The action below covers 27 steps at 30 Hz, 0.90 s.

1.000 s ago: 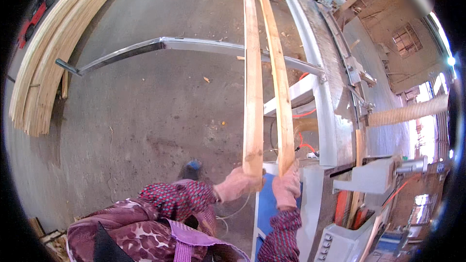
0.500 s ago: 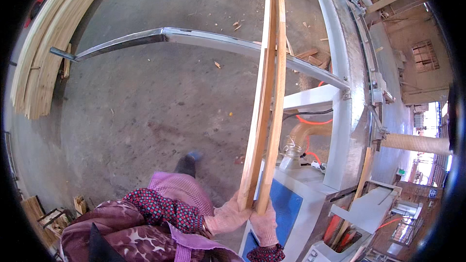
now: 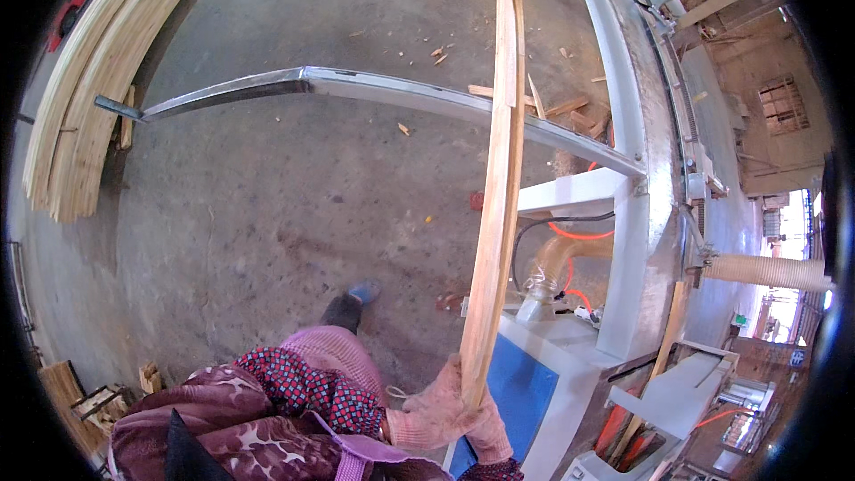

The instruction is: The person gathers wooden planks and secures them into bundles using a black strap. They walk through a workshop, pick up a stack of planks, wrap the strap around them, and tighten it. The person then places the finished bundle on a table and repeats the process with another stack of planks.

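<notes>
Two long, thin wooden strips (image 3: 496, 214) lie together lengthwise, running from my hands up past the top of the view. Around their near ends, from the left, my left hand (image 3: 432, 414) is closed, in a pink knitted glove. My right hand (image 3: 490, 432), gloved alike, grips the same ends from the right, its fingers partly hidden by the wood and the left hand. The strips pass above a grey metal rail (image 3: 392, 89), and how many edges touch cannot be made out along the whole length.
A metal-framed machine (image 3: 628, 249) stands on the right, with a blue-panelled cabinet (image 3: 525, 383) and a hose (image 3: 557, 258) below. Long boards (image 3: 98, 98) are stacked at the far left. Wood scraps (image 3: 570, 111) litter the concrete floor (image 3: 267, 196).
The two strips, spread slightly apart before, now lie closed up against each other. Their near ends and my hands have shifted a little right and down.
</notes>
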Motion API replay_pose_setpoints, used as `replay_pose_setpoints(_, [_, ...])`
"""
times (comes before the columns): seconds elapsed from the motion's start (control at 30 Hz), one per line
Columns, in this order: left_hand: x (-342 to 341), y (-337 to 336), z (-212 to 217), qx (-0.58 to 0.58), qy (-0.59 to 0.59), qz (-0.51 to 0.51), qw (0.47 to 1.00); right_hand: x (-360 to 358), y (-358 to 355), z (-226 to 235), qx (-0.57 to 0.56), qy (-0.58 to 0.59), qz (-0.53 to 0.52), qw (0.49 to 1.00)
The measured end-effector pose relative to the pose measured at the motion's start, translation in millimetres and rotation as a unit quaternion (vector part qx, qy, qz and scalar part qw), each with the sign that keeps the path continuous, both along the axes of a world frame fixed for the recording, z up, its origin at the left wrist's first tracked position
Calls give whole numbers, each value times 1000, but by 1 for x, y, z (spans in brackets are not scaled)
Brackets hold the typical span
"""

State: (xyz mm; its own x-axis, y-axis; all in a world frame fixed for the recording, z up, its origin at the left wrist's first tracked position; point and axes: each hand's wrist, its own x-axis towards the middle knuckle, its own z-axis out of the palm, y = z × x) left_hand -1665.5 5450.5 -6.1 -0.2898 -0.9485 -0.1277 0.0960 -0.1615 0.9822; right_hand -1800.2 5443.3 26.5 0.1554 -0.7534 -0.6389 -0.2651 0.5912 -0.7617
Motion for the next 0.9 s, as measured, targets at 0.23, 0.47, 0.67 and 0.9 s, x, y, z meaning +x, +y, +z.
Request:
replay_pose_setpoints(0.23, [1,-7,-19,-46,-137,-43,989,3,-4,-3,56,23,-27,998])
replay_pose_setpoints(0.47, [18,-91,-35,98,162,99,977,-11,6,-16,114,-125,-84,982])
replay_pose_setpoints(0.67, [31,-136,-20,231,204,81,948,-13,6,-22,108,-99,-74,986])
replay_pose_setpoints(0.9, [31,-137,-33,232,146,66,959,1,15,-22,-46,-36,-80,995])
